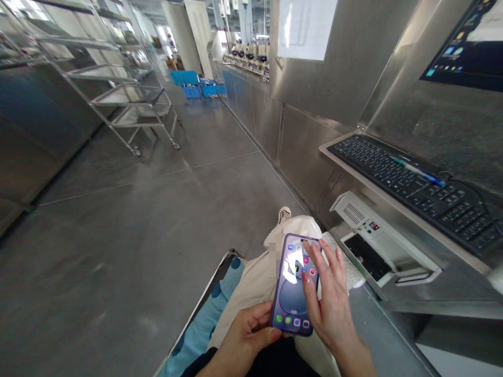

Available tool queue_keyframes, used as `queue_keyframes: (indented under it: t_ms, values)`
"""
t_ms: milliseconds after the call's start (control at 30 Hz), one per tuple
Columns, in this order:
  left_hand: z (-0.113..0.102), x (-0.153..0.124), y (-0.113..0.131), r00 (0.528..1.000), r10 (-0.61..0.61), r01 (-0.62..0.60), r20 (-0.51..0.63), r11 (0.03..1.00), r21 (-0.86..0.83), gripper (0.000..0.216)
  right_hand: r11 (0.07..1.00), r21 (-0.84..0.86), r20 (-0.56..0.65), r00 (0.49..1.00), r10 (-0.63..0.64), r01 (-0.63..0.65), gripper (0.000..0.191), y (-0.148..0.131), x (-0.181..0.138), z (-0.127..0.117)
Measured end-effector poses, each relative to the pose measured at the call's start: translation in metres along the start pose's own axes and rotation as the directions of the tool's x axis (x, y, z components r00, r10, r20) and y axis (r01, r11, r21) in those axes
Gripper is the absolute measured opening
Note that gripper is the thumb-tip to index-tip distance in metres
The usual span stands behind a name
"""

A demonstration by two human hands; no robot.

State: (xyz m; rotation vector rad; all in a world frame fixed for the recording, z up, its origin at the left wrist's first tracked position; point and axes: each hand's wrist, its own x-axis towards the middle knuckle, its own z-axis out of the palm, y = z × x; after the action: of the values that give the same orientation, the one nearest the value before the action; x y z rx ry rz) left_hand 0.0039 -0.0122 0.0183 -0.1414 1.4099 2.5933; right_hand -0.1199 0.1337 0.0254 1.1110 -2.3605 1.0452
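My left hand [251, 331] pinched the phone [294, 297] at its lower left corner, above my lap [251, 283]. My right hand [333, 301] hovered over the lit screen with fingers spread; whether the tips touched it, I couldn't tell. To the right, a keyboard [373, 157] lay along the front edge of a metal shelf [375, 190], a pen [419, 172] across its keys.

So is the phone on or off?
On. The phone has a lit screen with colourful icons, while the left hand holds its lower end and the right hand is over the screen.
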Motion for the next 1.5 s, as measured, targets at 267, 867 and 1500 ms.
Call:
queue_keyframes:
  t_ms: [267, 867, 1500]
  values:
    - [-0.014, 0.000, -0.015, 0.997, 0.007, -0.011, -0.074, 0.999, -0.046, 0.045, 0.967, 0.251, -0.206, 0.975, 0.088, -0.034, 0.035, -0.004, -0.034, 0.002]
    - [-0.020, 0.000, -0.021, 0.995, 0.027, -0.034, -0.097, 0.997, -0.065, 0.046, 0.719, 0.497, 0.103, 0.856, 0.506, -0.485, 0.053, -0.007, -0.062, 0.016]
    - [-0.021, -0.002, -0.024, 0.992, 0.008, -0.015, -0.125, 0.998, -0.054, 0.048, 0.329, 0.659, 0.458, 0.707, 0.539, -0.677, 0.052, -0.022, -0.045, 0.013]
